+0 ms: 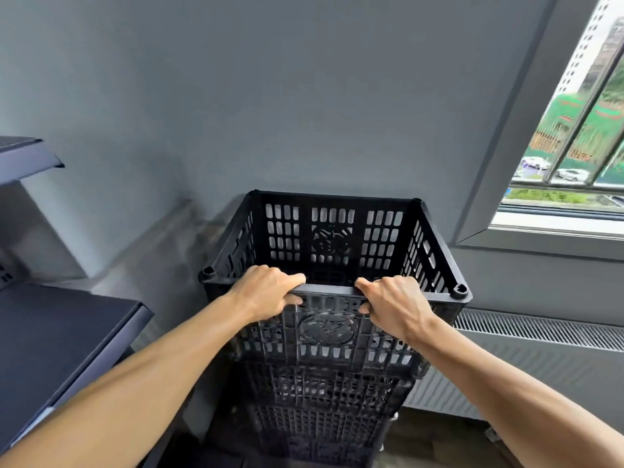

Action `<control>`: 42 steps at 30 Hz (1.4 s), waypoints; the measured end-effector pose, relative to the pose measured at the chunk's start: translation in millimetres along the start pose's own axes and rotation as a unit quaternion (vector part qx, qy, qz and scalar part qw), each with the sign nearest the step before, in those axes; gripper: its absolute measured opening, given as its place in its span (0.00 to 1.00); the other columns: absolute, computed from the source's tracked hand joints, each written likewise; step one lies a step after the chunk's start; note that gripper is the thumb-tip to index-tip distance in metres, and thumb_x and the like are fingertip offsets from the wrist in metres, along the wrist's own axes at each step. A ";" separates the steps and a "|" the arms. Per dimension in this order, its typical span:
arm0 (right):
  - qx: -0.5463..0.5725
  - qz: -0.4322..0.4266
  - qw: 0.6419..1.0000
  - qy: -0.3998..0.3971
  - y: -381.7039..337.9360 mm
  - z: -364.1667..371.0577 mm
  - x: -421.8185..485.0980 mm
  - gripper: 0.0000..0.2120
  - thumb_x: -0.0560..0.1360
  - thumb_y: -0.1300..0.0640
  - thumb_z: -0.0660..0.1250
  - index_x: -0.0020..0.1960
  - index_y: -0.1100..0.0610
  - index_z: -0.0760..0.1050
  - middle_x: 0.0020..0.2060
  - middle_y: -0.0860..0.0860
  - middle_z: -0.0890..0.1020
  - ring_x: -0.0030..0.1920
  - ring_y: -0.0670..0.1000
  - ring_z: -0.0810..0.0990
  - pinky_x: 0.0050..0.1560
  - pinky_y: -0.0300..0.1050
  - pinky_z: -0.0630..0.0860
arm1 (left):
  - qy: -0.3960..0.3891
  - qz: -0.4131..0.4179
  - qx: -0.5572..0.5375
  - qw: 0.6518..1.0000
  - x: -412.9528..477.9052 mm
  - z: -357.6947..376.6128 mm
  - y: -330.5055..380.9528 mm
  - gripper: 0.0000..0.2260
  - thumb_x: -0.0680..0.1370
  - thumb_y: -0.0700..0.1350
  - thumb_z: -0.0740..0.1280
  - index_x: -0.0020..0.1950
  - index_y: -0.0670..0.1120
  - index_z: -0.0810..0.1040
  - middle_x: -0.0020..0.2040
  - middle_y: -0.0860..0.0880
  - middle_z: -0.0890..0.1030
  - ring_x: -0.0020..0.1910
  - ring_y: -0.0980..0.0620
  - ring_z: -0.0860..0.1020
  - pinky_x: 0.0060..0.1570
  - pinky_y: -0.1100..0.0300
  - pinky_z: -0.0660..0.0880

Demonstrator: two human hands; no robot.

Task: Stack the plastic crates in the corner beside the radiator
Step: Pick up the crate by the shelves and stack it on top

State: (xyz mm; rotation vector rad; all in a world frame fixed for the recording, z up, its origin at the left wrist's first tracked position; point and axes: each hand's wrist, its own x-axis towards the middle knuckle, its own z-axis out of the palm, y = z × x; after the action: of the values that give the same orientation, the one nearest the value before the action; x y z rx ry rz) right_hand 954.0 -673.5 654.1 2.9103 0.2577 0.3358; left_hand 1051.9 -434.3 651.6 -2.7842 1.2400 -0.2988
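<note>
A black slotted plastic crate (332,238) sits on top of a stack of similar black crates (320,403) against the grey wall, left of the radiator (540,349). My left hand (266,292) grips the near rim of the top crate left of its middle. My right hand (393,304) grips the same rim on the right. On both hands the thumb lies over the rim's top edge and the fingers curl on its outer face. The top crate looks empty inside. The lower crates are partly hidden by it.
A dark shelf unit (60,332) stands close on the left, with an upper shelf (23,153) above it. A window (580,130) with bars and a white sill is at the upper right. Wooden floor (435,444) shows below the radiator.
</note>
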 end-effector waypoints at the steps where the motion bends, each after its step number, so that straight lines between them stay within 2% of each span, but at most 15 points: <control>1: 0.001 0.002 1.000 0.000 0.8 1.4 2.6 0.13 0.80 0.48 0.63 0.59 0.55 0.71 0.40 0.50 0.83 0.40 0.55 0.83 0.34 0.45 0.70 | -0.001 0.001 0.000 1.000 2.7 0.6 -1.9 0.15 0.80 0.58 0.62 0.58 0.49 0.73 0.36 0.50 0.82 0.35 0.48 0.80 0.37 0.55 0.73; 9: 0.020 0.007 1.000 0.004 9.8 6.9 18.0 0.13 0.78 0.47 0.65 0.56 0.55 0.72 0.40 0.50 0.84 0.40 0.55 0.83 0.35 0.45 0.71 | 0.012 0.015 -0.011 1.000 20.2 6.4 -12.4 0.16 0.79 0.58 0.63 0.58 0.48 0.71 0.36 0.51 0.80 0.35 0.49 0.80 0.36 0.56 0.69; 11: 0.029 0.008 1.000 -0.005 13.5 6.9 19.6 0.12 0.77 0.46 0.66 0.52 0.55 0.71 0.40 0.50 0.84 0.41 0.56 0.83 0.36 0.46 0.72 | 0.021 0.013 -0.007 1.000 20.8 11.9 -11.6 0.16 0.80 0.59 0.61 0.55 0.47 0.70 0.36 0.51 0.79 0.34 0.48 0.79 0.34 0.56 0.68; 14: 0.045 0.024 0.998 -0.035 11.8 7.5 21.1 0.12 0.76 0.46 0.67 0.50 0.54 0.71 0.39 0.52 0.83 0.42 0.58 0.82 0.37 0.47 0.73 | 0.007 0.013 -0.019 1.000 15.9 21.1 -13.8 0.15 0.80 0.60 0.60 0.51 0.48 0.69 0.35 0.53 0.76 0.33 0.48 0.75 0.34 0.55 0.70; 18: 0.032 0.000 0.996 -0.078 -6.9 7.2 17.6 0.12 0.78 0.47 0.66 0.52 0.56 0.73 0.40 0.53 0.83 0.42 0.57 0.82 0.36 0.45 0.69 | -0.030 0.018 -0.050 0.998 -2.2 29.3 -20.8 0.15 0.80 0.61 0.60 0.51 0.49 0.71 0.33 0.54 0.75 0.34 0.48 0.78 0.36 0.53 0.74; 23: 0.062 0.045 0.995 -0.061 -11.2 -1.8 13.5 0.10 0.77 0.48 0.67 0.50 0.54 0.73 0.39 0.49 0.82 0.40 0.54 0.82 0.42 0.51 0.80 | -0.027 0.043 -0.065 0.997 2.1 9.8 -27.1 0.14 0.79 0.59 0.63 0.46 0.48 0.70 0.28 0.53 0.72 0.27 0.53 0.72 0.35 0.55 0.72; 26: 0.078 0.070 0.992 -0.066 -14.1 -12.4 16.6 0.10 0.76 0.49 0.69 0.44 0.51 0.69 0.36 0.48 0.79 0.41 0.54 0.82 0.42 0.50 0.80 | -0.044 0.047 -0.065 0.996 12.3 -7.5 -35.0 0.16 0.78 0.59 0.65 0.49 0.47 0.72 0.27 0.52 0.71 0.28 0.52 0.72 0.38 0.53 0.76; 30: 0.081 0.071 0.991 -0.082 -18.6 -17.0 16.3 0.08 0.76 0.49 0.69 0.47 0.51 0.72 0.36 0.47 0.77 0.39 0.52 0.79 0.43 0.50 0.79 | -0.048 0.043 -0.075 0.995 9.4 -6.9 -36.1 0.17 0.78 0.60 0.65 0.48 0.45 0.73 0.27 0.52 0.71 0.28 0.51 0.72 0.40 0.51 0.77; 34: 0.082 0.063 0.991 -0.087 -23.6 -14.3 11.9 0.13 0.77 0.48 0.68 0.44 0.48 0.64 0.33 0.44 0.74 0.37 0.50 0.75 0.41 0.48 0.78 | -0.034 0.034 -0.073 0.996 0.5 1.6 -33.1 0.18 0.78 0.60 0.64 0.56 0.46 0.76 0.27 0.53 0.70 0.28 0.52 0.72 0.41 0.53 0.75; 38: 0.076 0.065 0.990 -0.096 -19.9 -14.7 10.8 0.14 0.76 0.47 0.69 0.43 0.49 0.65 0.33 0.44 0.73 0.37 0.50 0.76 0.38 0.44 0.73 | -0.028 0.027 -0.082 0.996 -0.3 1.7 -26.8 0.20 0.78 0.60 0.64 0.61 0.48 0.75 0.29 0.54 0.72 0.31 0.50 0.74 0.43 0.53 0.75; 42: 0.072 0.076 0.988 -0.112 -14.2 -14.9 10.0 0.13 0.76 0.46 0.70 0.44 0.49 0.67 0.35 0.44 0.75 0.38 0.49 0.77 0.39 0.44 0.75 | -0.019 0.014 -0.083 0.996 -1.7 3.1 -17.9 0.18 0.78 0.61 0.62 0.59 0.48 0.74 0.32 0.53 0.74 0.35 0.48 0.75 0.44 0.52 0.75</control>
State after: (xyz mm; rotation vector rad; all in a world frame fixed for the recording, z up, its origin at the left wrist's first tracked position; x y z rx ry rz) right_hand 957.9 -655.2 667.2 3.0828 0.0267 0.0105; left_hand 1064.4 -421.1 651.0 -2.8917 1.3518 -0.1463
